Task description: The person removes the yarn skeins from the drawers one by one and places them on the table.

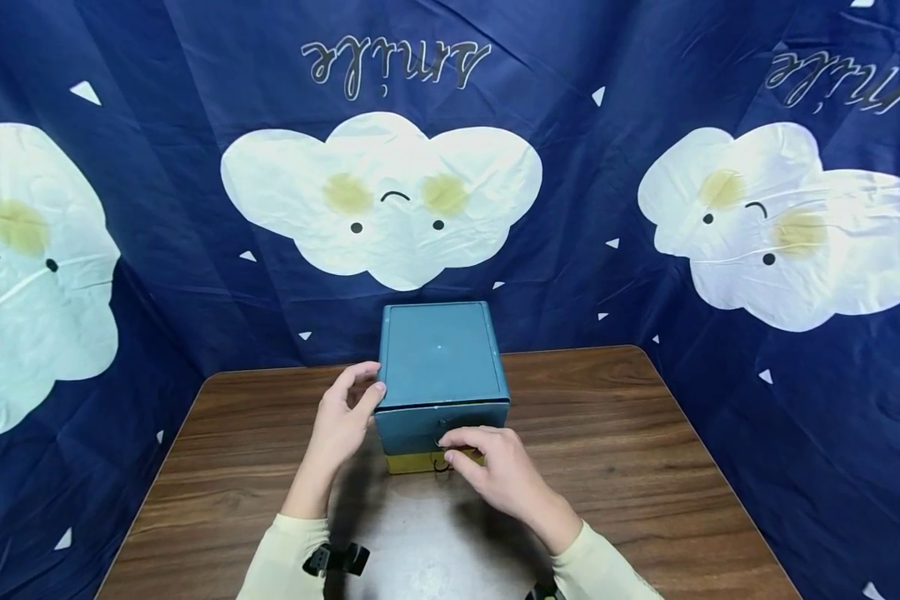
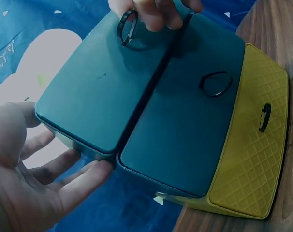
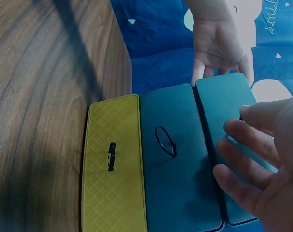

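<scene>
Head view: teal drawer box (image 1: 440,367) standing at the middle of the far edge of a wooden table (image 1: 645,467), close against a dark blue cloth backdrop (image 1: 570,167) printed with white clouds. Left hand (image 1: 342,414) laid against the box's left side, thumb on the upper front corner, fingers loosely spread and fairly straight. Right hand (image 1: 495,467) at the box's front face, fingers curled down over the ring pull (image 1: 444,438) of the top drawer; whether they actually pinch the ring cannot be told from here. Yellow bottom drawer (image 1: 420,461) showing below the teal front. Cream sleeves on both arms.

Left wrist view: box seen from its left, with three stacked fronts, two teal and one yellow (image 2: 253,145). Left hand (image 2: 35,179) open, fingers apart, fingertips touching the lower edge of the box's side. Right-hand fingers (image 2: 156,12) bunched at the top drawer's ring (image 2: 128,29), touching it. Middle drawer's ring (image 2: 215,84) lying flat and free; yellow drawer carrying a small black handle (image 2: 265,117).

Right wrist view: right hand (image 3: 262,169) over the top drawer front, fingers bent and slightly apart. Middle ring (image 3: 166,141) and black handle (image 3: 111,155) untouched. Left hand (image 3: 219,48) at the far side of the box, fingers straight and pressed on its edge
</scene>
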`<state>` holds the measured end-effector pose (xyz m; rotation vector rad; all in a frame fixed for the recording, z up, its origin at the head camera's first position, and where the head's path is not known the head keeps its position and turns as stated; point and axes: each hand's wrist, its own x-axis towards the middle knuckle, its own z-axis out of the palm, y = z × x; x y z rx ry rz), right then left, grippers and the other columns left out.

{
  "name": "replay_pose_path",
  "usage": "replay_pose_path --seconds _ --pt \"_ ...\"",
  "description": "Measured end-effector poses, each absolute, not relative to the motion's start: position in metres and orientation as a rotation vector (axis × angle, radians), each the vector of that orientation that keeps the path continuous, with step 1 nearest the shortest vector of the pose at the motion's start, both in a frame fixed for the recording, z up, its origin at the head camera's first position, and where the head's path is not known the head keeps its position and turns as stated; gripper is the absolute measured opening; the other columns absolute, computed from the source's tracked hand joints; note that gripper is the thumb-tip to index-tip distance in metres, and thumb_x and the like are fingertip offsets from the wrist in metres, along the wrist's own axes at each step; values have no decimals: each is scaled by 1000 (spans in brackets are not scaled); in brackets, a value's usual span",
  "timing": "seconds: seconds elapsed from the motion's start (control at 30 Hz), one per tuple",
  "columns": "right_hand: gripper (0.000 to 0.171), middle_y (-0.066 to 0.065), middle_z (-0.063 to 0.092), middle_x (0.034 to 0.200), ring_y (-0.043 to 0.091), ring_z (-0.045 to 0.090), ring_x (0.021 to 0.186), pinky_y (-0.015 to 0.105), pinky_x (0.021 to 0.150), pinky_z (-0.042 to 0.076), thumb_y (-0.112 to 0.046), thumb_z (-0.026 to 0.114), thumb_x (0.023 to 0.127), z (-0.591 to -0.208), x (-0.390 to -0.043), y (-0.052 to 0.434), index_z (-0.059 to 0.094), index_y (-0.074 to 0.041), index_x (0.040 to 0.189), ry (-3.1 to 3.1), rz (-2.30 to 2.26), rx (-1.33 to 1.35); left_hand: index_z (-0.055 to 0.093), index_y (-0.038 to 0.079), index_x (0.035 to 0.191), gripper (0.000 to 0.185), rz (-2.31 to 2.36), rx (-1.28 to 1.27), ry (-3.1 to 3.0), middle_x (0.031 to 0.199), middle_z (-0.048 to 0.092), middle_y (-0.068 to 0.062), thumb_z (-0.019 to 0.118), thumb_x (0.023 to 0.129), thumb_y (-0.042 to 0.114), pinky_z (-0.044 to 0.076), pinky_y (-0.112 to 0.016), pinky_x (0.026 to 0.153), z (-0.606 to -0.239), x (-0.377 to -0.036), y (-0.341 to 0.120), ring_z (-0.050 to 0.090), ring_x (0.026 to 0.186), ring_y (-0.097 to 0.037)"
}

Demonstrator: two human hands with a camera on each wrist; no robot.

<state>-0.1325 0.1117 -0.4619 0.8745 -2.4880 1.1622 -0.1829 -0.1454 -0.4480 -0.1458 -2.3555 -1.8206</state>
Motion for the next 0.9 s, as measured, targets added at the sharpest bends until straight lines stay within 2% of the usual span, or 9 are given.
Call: replay_pose_path --seconds 0.23,0.4,0.63,0.77,0.9 --pt "10 -13 75 97 1 68 92 27 78 60 -13 78 91 -461 -132 112 79 -21 97 -2455 1177 864 61 7 138 35 -1845 -91 -2418 126 66 -19 61 104 14 57 -25 63 -431 -175 -141 59 85 -12" --pt "11 -12 74 93 0 65 87 27 74 59 -15 77 92 -460 -130 112 78 -26 95 -2454 1186 864 60 2 136 34 -1884 -61 -2411 121 66 -23 61 103 10 56 -25 61 -413 -166 -136 57 75 -14" --pt "10 -14 73 91 -2 64 83 25 71 58 -17 78 93 -458 -126 113 78 -27 94 -2448 1168 879 63 6 134 32 -1883 -26 -2385 112 67 -21 63 103 12 48 -22 54 -433 -179 -138 53 64 -14" --pt "14 -18 72 91 -3 64 83 23 70 57 -13 80 90 -457 -122 113 78 -28 93 -2455 1161 872 64 6 131 30 -1872 -34 -2358 111 68 -21 64 102 12 49 -22 54 -432 -176 -138 55 65 -13" --pt "12 -16 73 92 -3 64 83 19 71 56 -14 79 91 -455 -117 113 79 -25 94 -2454 1155 880 65 11 132 32 -1829 -30 -2368 117 70 -18 66 101 18 54 -22 60 -440 -180 -141 61 77 -11"
